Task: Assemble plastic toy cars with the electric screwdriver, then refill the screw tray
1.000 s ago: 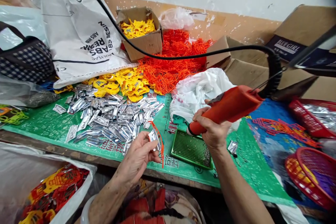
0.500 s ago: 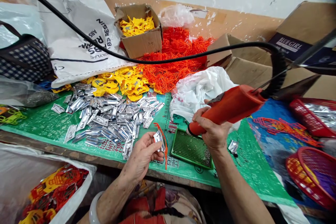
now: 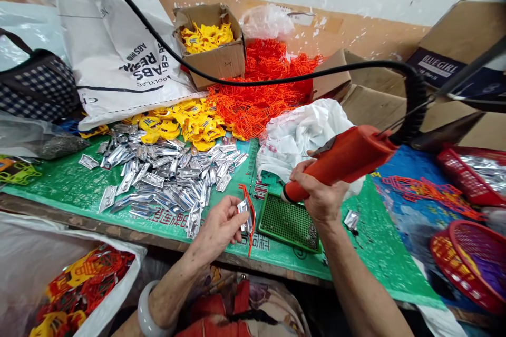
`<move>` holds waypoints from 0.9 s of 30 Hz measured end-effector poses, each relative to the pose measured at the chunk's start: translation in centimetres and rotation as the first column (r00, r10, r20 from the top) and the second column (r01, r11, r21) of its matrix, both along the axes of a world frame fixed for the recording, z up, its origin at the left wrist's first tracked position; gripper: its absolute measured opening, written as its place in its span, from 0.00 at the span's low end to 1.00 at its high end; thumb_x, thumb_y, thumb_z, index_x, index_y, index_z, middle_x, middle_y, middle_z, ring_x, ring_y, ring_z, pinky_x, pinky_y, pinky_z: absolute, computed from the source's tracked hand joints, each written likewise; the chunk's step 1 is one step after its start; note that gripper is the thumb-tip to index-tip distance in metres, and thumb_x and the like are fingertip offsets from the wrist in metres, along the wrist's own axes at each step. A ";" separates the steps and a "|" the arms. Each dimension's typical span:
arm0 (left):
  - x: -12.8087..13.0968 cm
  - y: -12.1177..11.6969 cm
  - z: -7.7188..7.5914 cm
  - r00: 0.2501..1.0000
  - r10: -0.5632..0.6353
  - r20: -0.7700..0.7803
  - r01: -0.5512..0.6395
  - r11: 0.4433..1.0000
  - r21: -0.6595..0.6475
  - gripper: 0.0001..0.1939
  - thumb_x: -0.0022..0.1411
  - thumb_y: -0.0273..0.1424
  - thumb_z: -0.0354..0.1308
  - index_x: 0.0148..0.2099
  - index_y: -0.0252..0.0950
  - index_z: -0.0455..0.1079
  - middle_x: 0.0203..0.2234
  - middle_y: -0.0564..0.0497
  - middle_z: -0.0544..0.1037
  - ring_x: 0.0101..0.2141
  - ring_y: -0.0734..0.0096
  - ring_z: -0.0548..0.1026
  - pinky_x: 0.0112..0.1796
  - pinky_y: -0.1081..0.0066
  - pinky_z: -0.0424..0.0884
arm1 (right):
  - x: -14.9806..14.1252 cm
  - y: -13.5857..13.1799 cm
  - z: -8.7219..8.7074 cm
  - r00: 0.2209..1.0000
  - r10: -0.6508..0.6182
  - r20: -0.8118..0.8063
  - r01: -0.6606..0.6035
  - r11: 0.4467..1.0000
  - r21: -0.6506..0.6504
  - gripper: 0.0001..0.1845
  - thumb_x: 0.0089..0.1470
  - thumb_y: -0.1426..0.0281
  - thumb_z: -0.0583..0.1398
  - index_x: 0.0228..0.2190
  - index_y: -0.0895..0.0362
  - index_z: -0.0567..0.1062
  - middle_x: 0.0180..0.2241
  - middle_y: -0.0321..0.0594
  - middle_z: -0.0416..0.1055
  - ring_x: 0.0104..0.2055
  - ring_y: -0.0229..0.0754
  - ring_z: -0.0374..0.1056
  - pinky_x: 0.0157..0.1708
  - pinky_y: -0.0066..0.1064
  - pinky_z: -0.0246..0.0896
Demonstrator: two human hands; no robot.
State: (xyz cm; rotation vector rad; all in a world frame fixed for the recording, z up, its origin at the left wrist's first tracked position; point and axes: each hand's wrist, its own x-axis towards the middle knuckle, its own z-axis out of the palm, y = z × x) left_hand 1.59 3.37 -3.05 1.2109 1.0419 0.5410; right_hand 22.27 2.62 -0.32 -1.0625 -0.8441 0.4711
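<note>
My left hand (image 3: 222,224) pinches a shiny silver plate (image 3: 244,215) together with a thin orange plastic part (image 3: 253,221) along its right side. Wrapped round a red electric screwdriver (image 3: 340,163) is my right hand (image 3: 322,197); the tool's tip points down and left. Beneath that tip lies a green mesh tray (image 3: 288,226), with small metal pieces at its right end. A heap of silver plates (image 3: 174,176) spreads over the green table cover, left of the tray.
Yellow plastic parts (image 3: 197,121) and orange-red frames (image 3: 269,95) are piled behind the plates. A carton (image 3: 217,63) holds more yellow parts. A black cable (image 3: 276,83) crosses above the table. Red baskets (image 3: 470,268) stand at right; an open bag (image 3: 134,268) of parts is at lower left.
My left hand has shifted slightly right with the silver plate and orange part, turning them a little. The cable has swung at its left end. My right hand stays nearly still.
</note>
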 end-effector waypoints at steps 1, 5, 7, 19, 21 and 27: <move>0.0 0.1 0.1 0.999 -0.029 -0.015 0.029 0.999 0.017 0.14 0.57 0.41 0.60 0.40 0.37 0.66 0.19 0.62 0.68 0.14 0.79 0.65 0.17 0.76 0.59 | -0.1 0.0 0.0 1.000 0.003 -0.005 -0.003 1.000 -0.001 0.09 0.37 0.72 0.68 0.23 0.57 0.72 0.21 0.33 0.69 0.22 0.38 0.65 0.26 0.34 0.61; 0.1 0.3 0.3 0.996 -0.079 -0.031 0.081 0.995 0.058 0.11 0.58 0.39 0.59 0.38 0.37 0.66 0.16 0.62 0.65 0.15 0.78 0.61 0.18 0.76 0.56 | -0.2 0.0 0.1 1.000 0.008 -0.005 -0.008 1.000 -0.006 0.10 0.36 0.72 0.68 0.23 0.57 0.71 0.21 0.32 0.69 0.22 0.38 0.65 0.25 0.34 0.61; 0.3 0.4 0.2 0.997 -0.070 -0.011 0.071 0.996 0.056 0.11 0.57 0.38 0.59 0.37 0.38 0.65 0.17 0.62 0.66 0.17 0.77 0.63 0.19 0.76 0.56 | -0.2 0.1 0.1 1.000 -0.003 -0.006 0.003 1.000 -0.008 0.11 0.35 0.72 0.68 0.23 0.57 0.71 0.21 0.32 0.69 0.22 0.38 0.65 0.25 0.34 0.61; 1.7 -0.1 -0.7 0.998 0.013 0.069 -0.016 0.999 0.040 0.07 0.55 0.33 0.59 0.34 0.38 0.63 0.18 0.60 0.68 0.19 0.75 0.66 0.23 0.74 0.61 | -1.2 -2.1 5.0 0.977 0.169 -0.129 -0.159 0.984 0.082 0.23 0.40 0.76 0.65 0.41 0.53 0.74 0.22 0.31 0.70 0.23 0.40 0.66 0.28 0.36 0.64; 1.6 -0.2 -1.0 0.993 0.014 0.118 -0.016 1.000 0.020 0.08 0.56 0.34 0.59 0.34 0.38 0.63 0.19 0.59 0.69 0.20 0.75 0.66 0.24 0.74 0.61 | -2.0 -3.0 5.6 0.958 0.253 -0.135 -0.241 0.965 0.099 0.22 0.42 0.76 0.65 0.43 0.52 0.74 0.23 0.32 0.70 0.25 0.40 0.67 0.30 0.38 0.66; 1.5 -0.3 -1.8 0.982 -0.018 0.189 0.019 1.000 -0.001 0.09 0.58 0.36 0.59 0.37 0.39 0.63 0.20 0.59 0.67 0.21 0.75 0.65 0.24 0.74 0.59 | -4.1 -4.2 5.5 0.898 0.411 -0.157 -0.395 0.911 0.124 0.22 0.46 0.71 0.67 0.45 0.50 0.73 0.26 0.31 0.71 0.28 0.38 0.68 0.36 0.37 0.67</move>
